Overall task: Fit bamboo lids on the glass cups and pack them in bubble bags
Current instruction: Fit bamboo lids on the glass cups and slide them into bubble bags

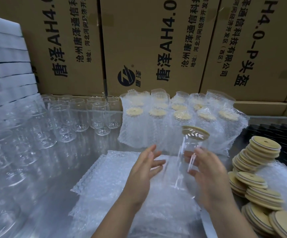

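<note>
Stacked cardboard boxes [147, 40] backed a steel table [87, 145] where a person's right hand [207, 172] gripped a blurred glass cup [184, 162], bamboo lid [195, 132] on top, above a pile of bubble bags [115, 169], the left hand [142, 170] spread open just beside it.

Printed cardboard cartons [147, 40] stand behind my metal table [53, 177]. White foam sheets [5, 66] are stacked at far left. A black ribbed item [276, 133] lies at far right.

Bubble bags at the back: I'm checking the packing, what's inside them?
Round bamboo lids show through the upright bubble bags; what stands under them is hidden by the wrap.
</note>
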